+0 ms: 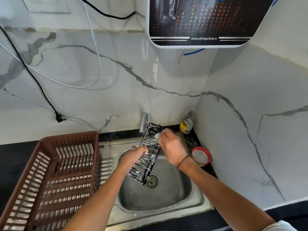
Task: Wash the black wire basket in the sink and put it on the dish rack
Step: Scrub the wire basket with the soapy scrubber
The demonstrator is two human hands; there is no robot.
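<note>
The black wire basket (pixel 148 154), long and narrow and streaked with white foam, is held tilted over the steel sink (pixel 196 195), its lower end near the drain. My left hand (pixel 133 158) grips its left side around the middle. My right hand (pixel 173 147) holds a small foamy scrubber (pixel 157 135) against the basket's upper part. The brown plastic dish rack (pixel 50 180) stands to the left of the sink, with nothing in it.
A steel tap (pixel 143 122) rises behind the basket. A dish soap bottle (pixel 187 123) and a red round tub (pixel 201 155) stand at the right of the sink. A water purifier (pixel 200 20) hangs on the wall above; cables (pixel 41 90) dangle at the left.
</note>
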